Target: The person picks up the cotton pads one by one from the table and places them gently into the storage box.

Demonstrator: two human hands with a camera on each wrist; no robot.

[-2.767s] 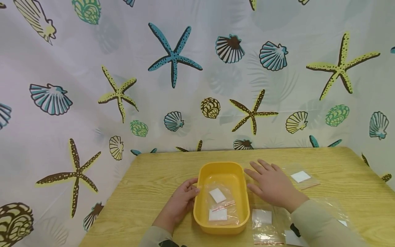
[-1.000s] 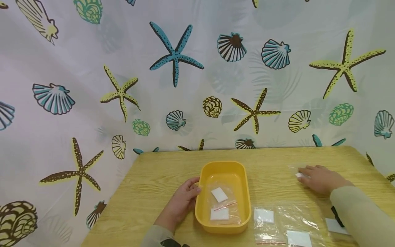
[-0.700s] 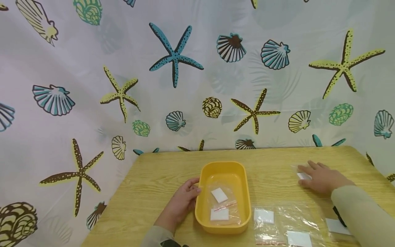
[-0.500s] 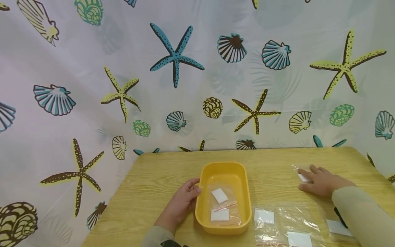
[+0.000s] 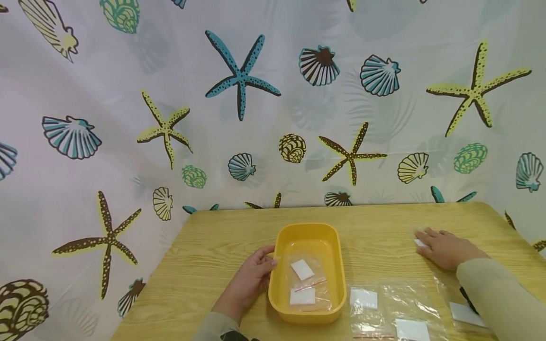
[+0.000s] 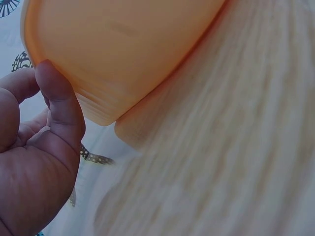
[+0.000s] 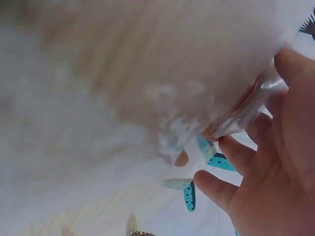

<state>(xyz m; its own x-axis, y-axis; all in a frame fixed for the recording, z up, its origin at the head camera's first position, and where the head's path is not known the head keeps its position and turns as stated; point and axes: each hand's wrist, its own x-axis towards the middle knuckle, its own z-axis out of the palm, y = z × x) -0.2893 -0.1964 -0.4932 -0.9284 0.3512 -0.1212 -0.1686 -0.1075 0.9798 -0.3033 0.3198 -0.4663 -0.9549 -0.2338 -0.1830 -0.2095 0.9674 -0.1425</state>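
Head view: gripping yellow tray at left side with left hand; pinching clear bag at far right with right hand.

In the head view, the left hand sits near seven o'clock, thumb opposed to curled fingers in a pinch, the left forearm slanting toward one. The right hand, near four, is palm down, thumb opposite bent fingers, the sleeved right forearm pointing toward ten.
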